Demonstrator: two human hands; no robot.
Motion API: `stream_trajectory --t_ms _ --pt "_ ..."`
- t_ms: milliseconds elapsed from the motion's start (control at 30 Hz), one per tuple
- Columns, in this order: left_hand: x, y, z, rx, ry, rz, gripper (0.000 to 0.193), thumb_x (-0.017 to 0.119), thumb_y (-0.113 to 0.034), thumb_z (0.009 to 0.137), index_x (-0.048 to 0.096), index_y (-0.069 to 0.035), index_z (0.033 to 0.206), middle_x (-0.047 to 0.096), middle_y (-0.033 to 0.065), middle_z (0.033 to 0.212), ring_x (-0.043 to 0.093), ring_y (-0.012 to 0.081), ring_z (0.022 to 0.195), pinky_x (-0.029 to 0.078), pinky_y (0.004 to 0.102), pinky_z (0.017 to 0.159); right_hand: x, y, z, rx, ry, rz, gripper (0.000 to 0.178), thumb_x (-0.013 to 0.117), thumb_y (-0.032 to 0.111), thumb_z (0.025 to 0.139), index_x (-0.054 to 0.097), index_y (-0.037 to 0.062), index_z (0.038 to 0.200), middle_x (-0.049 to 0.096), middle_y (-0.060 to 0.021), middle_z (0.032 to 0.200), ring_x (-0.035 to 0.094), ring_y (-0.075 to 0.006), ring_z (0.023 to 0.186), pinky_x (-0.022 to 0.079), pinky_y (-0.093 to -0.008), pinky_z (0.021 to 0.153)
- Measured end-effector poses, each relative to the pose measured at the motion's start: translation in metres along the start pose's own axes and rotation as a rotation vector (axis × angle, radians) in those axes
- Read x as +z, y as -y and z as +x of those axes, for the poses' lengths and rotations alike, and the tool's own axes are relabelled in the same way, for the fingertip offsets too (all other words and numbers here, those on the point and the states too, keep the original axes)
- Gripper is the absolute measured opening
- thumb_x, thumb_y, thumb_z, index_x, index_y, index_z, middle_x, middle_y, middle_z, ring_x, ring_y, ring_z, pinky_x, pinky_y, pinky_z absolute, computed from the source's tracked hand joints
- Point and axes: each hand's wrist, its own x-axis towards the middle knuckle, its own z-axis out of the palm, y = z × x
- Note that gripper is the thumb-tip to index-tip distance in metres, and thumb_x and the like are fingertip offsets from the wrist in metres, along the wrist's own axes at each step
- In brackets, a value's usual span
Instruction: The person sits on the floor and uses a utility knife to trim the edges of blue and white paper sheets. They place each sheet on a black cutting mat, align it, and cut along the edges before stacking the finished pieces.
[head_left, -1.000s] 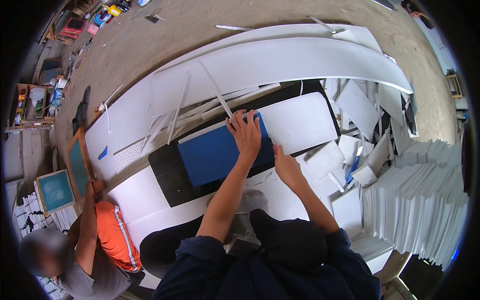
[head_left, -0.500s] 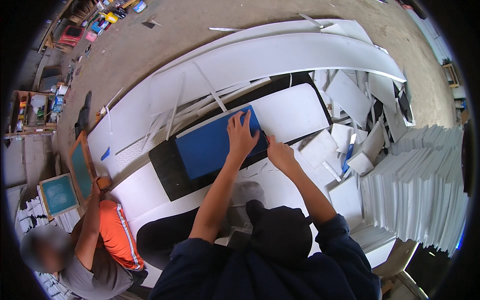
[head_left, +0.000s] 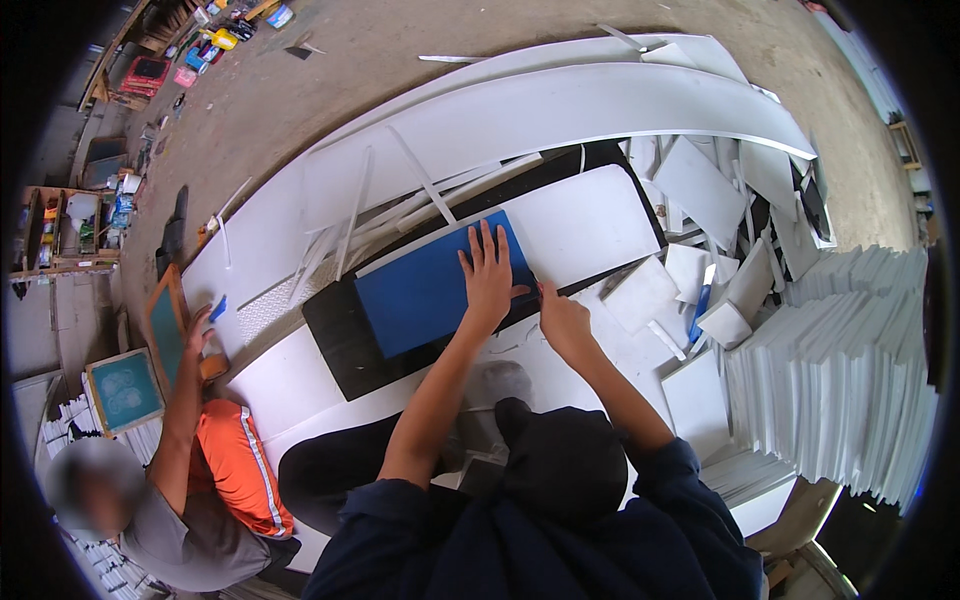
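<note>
My left hand [head_left: 487, 278] lies with fingers spread on a blue rectangular sheet [head_left: 415, 300], pressing on its right part. That sheet rests over a white board [head_left: 590, 225], which lies on a black mat [head_left: 345, 340]. My right hand [head_left: 566, 322] is closed at the sheet's right edge, around a slim cutter [head_left: 541, 287]. Only a small reddish bit of the cutter shows; its blade is too small to make out. A blue knife [head_left: 702, 303] with a pale tip lies apart on the white offcuts to the right.
White offcuts [head_left: 700, 195] lie heaped at the right, beside a tall stack of white sheets [head_left: 830, 370]. Long white panels [head_left: 560, 105] curve across the far side. At the left sits a co-worker in orange trousers [head_left: 235, 465], near a green framed screen [head_left: 125, 390].
My left hand's fingers have straightened and flattened on the blue sheet. My right hand has shifted slightly nearer to me along its edge. The co-worker's hand has moved up toward a blue scrap.
</note>
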Motion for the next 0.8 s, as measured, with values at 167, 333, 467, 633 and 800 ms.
stream_trajectory --t_ms 167,333,467,633,800 --pt "-0.008 -0.01 0.0 -0.045 0.049 0.05 0.108 0.076 -0.038 0.057 0.015 0.0 0.137 0.005 0.0228 0.144 0.007 0.0425 0.132 0.023 0.064 0.095 0.018 -0.02 -0.037 0.005 -0.025 0.002 0.018 0.039 0.02 0.09 0.04 0.0036 0.097 0.059 -0.0198 0.062 0.059 -0.0377 0.057 0.045 -0.0485 0.05" --pt "-0.01 -0.005 0.002 -0.04 0.031 0.048 0.107 0.076 -0.042 0.055 0.019 -0.002 0.137 0.01 0.0208 0.144 0.012 0.0398 0.132 0.025 0.0626 0.095 0.049 -0.054 -0.074 0.068 0.042 -0.066 0.02 0.038 0.023 0.091 0.04 0.0054 0.099 0.06 -0.019 0.063 0.061 -0.0364 0.058 0.046 -0.0477 0.052" --pt "-0.012 -0.001 -0.001 -0.028 0.001 0.042 0.106 0.076 -0.042 0.056 0.019 -0.004 0.137 0.011 0.0186 0.144 0.012 0.0385 0.132 0.024 0.0621 0.096 0.025 -0.047 -0.071 0.164 0.056 -0.136 0.024 0.036 0.028 0.092 0.04 0.0061 0.099 0.06 -0.0197 0.063 0.06 -0.0374 0.059 0.047 -0.0487 0.052" --pt "-0.005 0.005 -0.001 -0.04 0.043 -0.031 0.11 0.076 -0.043 0.057 0.012 -0.007 0.139 0.003 0.0166 0.146 0.004 0.0367 0.134 0.014 0.0648 0.097 -0.034 0.004 0.011 -0.019 -0.272 -0.1 0.019 0.04 0.026 0.091 0.042 0.0073 0.096 0.059 -0.0156 0.057 0.061 -0.0336 0.055 0.048 -0.0443 0.046" --pt "0.009 0.018 0.002 -0.032 0.143 -0.111 0.119 0.074 -0.054 0.056 0.003 -0.01 0.141 -0.008 0.015 0.146 -0.011 0.0347 0.134 0.0 0.0698 0.092 -0.035 0.037 0.093 -0.08 -0.2 -0.088 0.019 0.04 0.024 0.09 0.044 0.0065 0.096 0.063 -0.0159 0.071 0.063 -0.0334 0.068 0.05 -0.0448 0.06"
